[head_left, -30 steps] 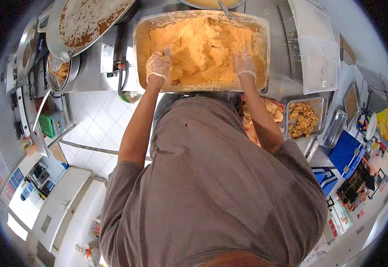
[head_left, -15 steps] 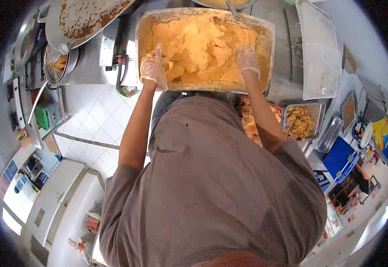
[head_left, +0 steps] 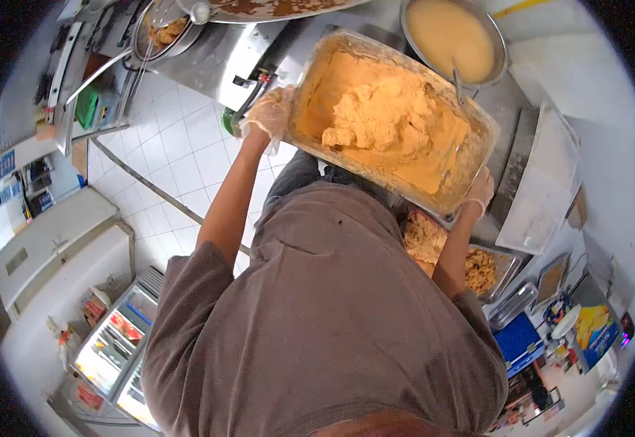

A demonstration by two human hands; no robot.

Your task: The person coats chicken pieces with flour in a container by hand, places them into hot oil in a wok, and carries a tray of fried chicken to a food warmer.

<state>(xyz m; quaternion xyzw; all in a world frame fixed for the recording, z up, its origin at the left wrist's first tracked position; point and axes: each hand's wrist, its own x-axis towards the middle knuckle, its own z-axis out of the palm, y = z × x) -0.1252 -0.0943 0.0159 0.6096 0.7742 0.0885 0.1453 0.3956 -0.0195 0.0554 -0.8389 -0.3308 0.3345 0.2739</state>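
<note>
Fingers of the left hand and right hand, no longer in the powder, now clamp the tub at opposite ends, tips partly hidden.

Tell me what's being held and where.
The rectangular tub of orange powder, held at its short ends: left hand on one, right hand on the other.
</note>
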